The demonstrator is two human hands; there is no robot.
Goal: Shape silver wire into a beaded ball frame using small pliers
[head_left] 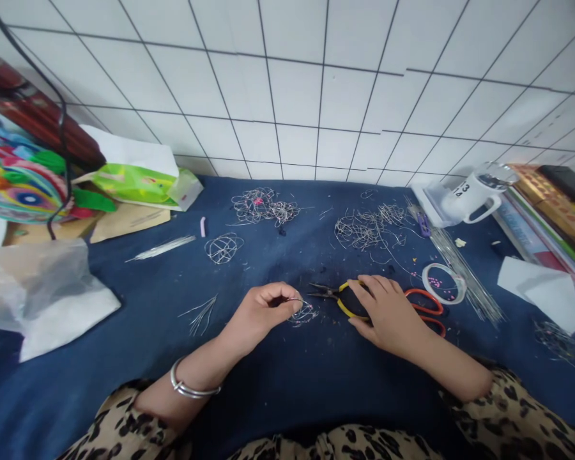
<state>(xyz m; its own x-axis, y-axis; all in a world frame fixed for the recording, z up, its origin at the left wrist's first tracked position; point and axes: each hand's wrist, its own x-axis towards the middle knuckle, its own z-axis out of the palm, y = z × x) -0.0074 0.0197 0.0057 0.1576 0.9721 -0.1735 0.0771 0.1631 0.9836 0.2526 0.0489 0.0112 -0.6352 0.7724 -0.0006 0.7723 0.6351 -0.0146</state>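
Observation:
Between thumb and forefinger, my left hand pinches a small bent-wire piece dotted with pink beads. My right hand is closed around the yellow handles of pliers. The jaws of the pliers are apart and point left, a short way from the wire piece. Beside and partly behind my right hand lie scissors with red handles. A round dish with pink beads sits just beyond them.
Tangled wire heaps and a second tangle lie toward the tiled wall. A wire ball and cut wires are on the left. Long wires, a white mug and books stand right; a plastic bag lies left.

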